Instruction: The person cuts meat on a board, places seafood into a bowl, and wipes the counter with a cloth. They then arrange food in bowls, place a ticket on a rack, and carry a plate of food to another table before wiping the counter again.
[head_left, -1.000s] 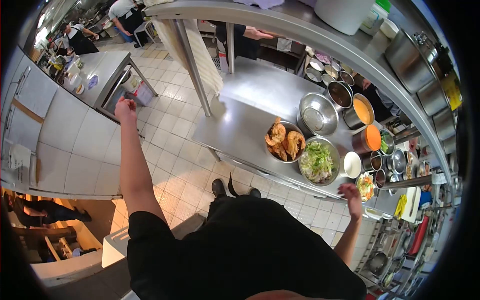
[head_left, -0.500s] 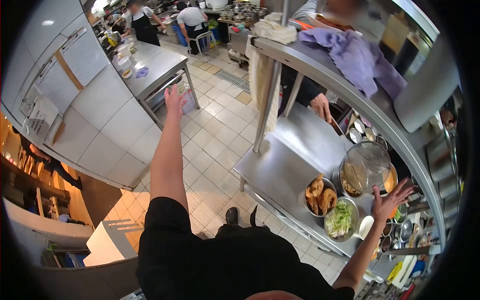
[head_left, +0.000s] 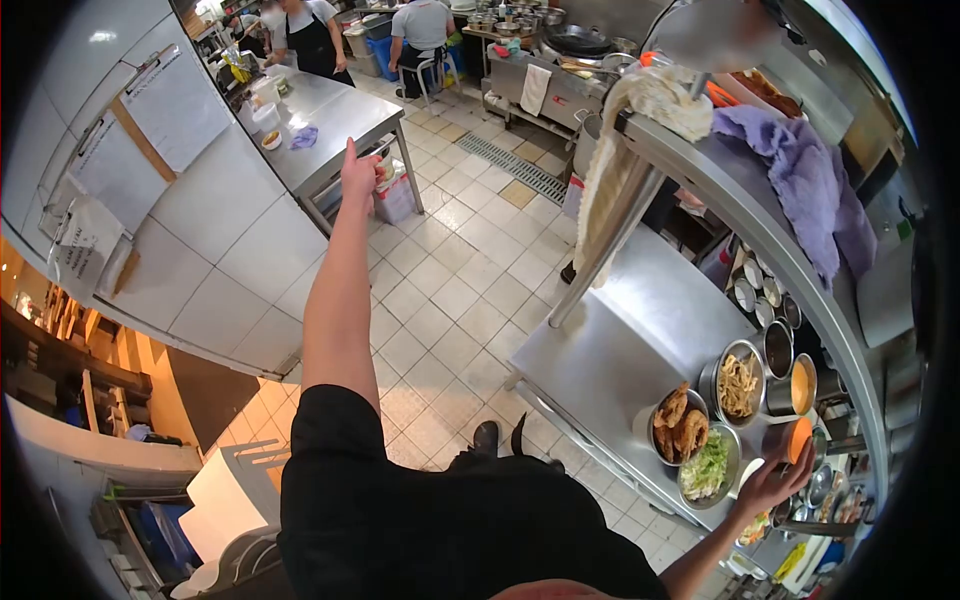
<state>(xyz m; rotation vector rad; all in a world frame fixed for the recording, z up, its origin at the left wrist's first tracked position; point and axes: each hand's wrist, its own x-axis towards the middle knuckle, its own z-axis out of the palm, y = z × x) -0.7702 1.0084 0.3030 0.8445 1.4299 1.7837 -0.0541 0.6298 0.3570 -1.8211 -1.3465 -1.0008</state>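
My left hand [head_left: 362, 178] is stretched out over the tiled floor, near the left steel table's corner, holding nothing visible, its fingers partly spread. Low on the right, my right hand [head_left: 775, 485] is open, fingers apart, just below a container with orange contents [head_left: 797, 440]; whether they touch is unclear. Beside it stand a bowl of shredded greens [head_left: 706, 466], a bowl of fried brown pieces [head_left: 682, 425] and a bowl of pale strips [head_left: 738, 388]. Behind these is a pot of orange sauce [head_left: 802, 384].
A steel counter [head_left: 590, 345] runs along my right, under a curved shelf [head_left: 740, 210] with a purple cloth [head_left: 790, 180] and a cream towel [head_left: 610, 190]. A steel table [head_left: 335, 115] stands ahead left. Co-workers [head_left: 312, 40] are at the back, another person at upper right.
The view has shifted, and the counter appears farther right. My right hand has lowered toward the orange container. A mesh strainer over the bowls and a co-worker's hand at the counter are gone from view.
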